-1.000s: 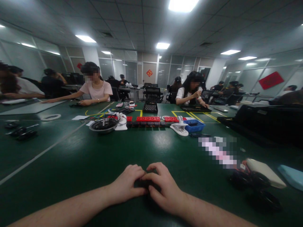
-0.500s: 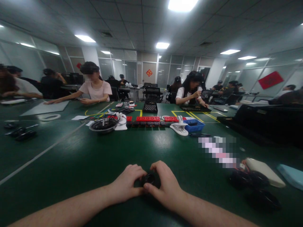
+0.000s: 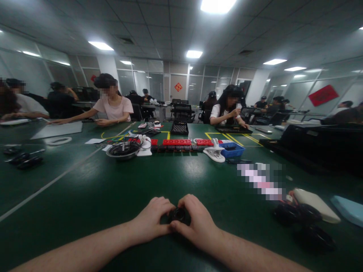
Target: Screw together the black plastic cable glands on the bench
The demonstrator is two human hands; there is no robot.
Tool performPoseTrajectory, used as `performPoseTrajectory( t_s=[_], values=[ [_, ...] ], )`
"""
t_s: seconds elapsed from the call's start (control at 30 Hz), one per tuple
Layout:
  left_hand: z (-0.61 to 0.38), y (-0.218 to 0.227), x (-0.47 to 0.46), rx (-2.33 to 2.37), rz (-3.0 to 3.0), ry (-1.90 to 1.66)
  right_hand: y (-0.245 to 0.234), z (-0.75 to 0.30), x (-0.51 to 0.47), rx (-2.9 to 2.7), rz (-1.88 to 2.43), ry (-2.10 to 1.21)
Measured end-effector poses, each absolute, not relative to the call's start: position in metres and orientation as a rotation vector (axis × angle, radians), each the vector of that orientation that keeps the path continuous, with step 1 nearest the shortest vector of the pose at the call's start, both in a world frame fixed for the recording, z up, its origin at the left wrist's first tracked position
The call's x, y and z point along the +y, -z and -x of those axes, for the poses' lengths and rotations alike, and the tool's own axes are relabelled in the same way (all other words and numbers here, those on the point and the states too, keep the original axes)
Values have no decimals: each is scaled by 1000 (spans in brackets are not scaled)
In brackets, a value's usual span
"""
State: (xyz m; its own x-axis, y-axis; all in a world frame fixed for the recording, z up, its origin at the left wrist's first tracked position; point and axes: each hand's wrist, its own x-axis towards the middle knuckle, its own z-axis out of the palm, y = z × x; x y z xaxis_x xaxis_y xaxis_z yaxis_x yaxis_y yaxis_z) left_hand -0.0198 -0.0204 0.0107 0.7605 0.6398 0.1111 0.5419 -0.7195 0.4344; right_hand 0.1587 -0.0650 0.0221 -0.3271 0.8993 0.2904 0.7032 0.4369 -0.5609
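Observation:
A small black round part (image 3: 178, 214) with a dark hollow in its middle lies between my hands, low over the green table (image 3: 119, 192). My left hand (image 3: 154, 217) grips its left side, thumb in front and fingers behind. On the other side, my right hand (image 3: 197, 219) is closed round it, with the thumb across the front. Both hands' fingertips come close together at the part. Its exact kind cannot be made out, and its lower side is hidden by the thumbs.
Several black rounded items (image 3: 314, 238) lie at the right, beside a cream case (image 3: 316, 206) and a light blue one (image 3: 347, 209). Ahead stand red power strips (image 3: 177, 142), a metal bowl (image 3: 121, 155), a white clip stand (image 3: 214, 153) and a blue bin (image 3: 233, 150). Two people sit opposite.
My hands stay round the black part, with only a slight shift of the fingers. The person opposite at the left has moved an arm and the grey sheet slightly.

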Motion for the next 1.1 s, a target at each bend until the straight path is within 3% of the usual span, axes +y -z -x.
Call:
performPoseTrajectory(
  t_s=[0.57,1.1],
  values=[
    [21,-6,-19,910,-2579,-355,-23,-161,-66,-2189,911,-501],
    [20,-8,-19,900,-2588,-361,-18,-161,-64,-2095,1292,-419]
  ],
)
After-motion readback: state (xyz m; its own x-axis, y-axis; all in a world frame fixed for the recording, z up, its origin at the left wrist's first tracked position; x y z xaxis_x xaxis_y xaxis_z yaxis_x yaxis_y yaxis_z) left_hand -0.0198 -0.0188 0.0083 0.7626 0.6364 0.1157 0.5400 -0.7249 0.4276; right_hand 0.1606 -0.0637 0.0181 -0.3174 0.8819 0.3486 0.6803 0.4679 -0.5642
